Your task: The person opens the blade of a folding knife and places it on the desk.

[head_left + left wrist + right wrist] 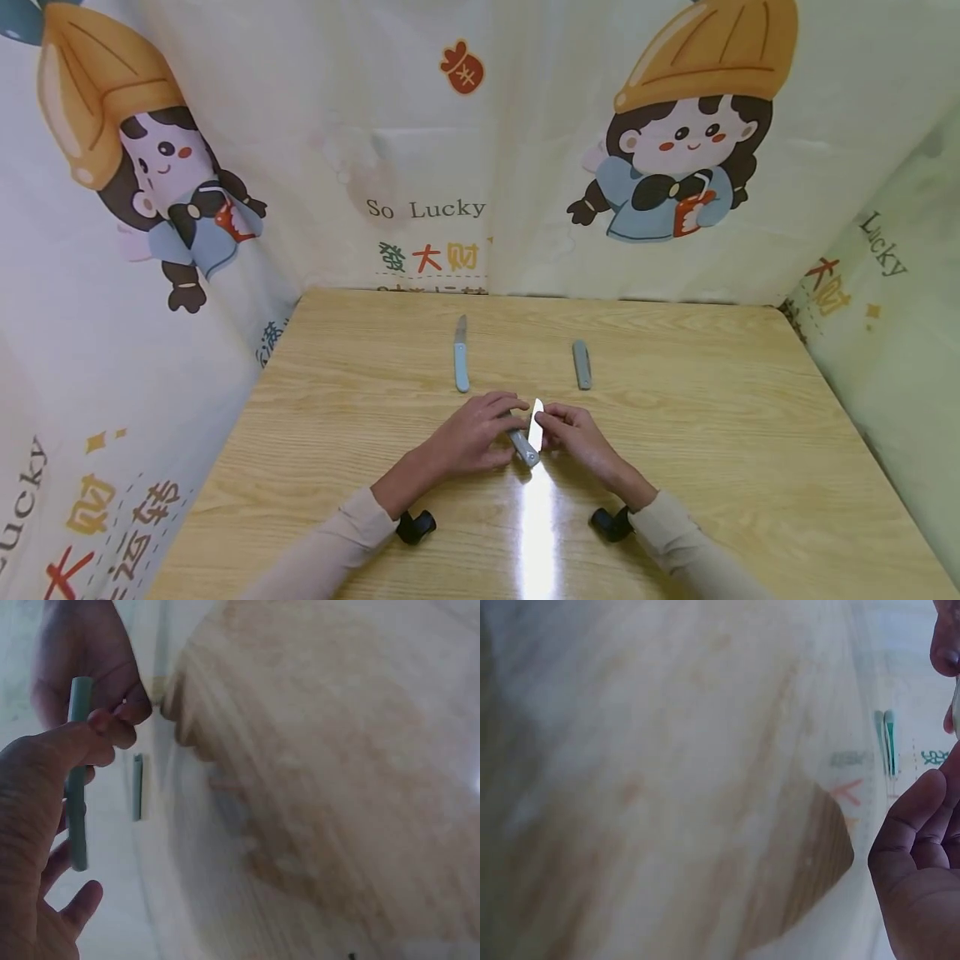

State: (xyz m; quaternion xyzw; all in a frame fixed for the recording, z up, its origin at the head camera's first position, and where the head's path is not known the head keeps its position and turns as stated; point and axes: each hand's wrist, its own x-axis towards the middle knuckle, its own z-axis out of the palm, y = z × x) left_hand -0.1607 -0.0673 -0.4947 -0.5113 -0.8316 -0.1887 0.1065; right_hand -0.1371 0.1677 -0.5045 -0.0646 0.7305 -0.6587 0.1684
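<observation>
Both hands meet over a grey-green folding knife near the middle of the table. My left hand grips its handle between thumb and fingers. The blade, bright with glare, stands partly swung out from the handle, and my right hand pinches it with thumb and fingertips. In the left wrist view the handle runs upright past the left thumb, with the right hand behind it. The right wrist view catches the right hand at its edge, and the knife is mostly cut off there.
Beyond the hands, an unfolded light blue knife lies on the left with its blade pointing away. A folded grey-green knife lies on the right. The wooden table ends at a printed curtain behind, with curtain on both sides too.
</observation>
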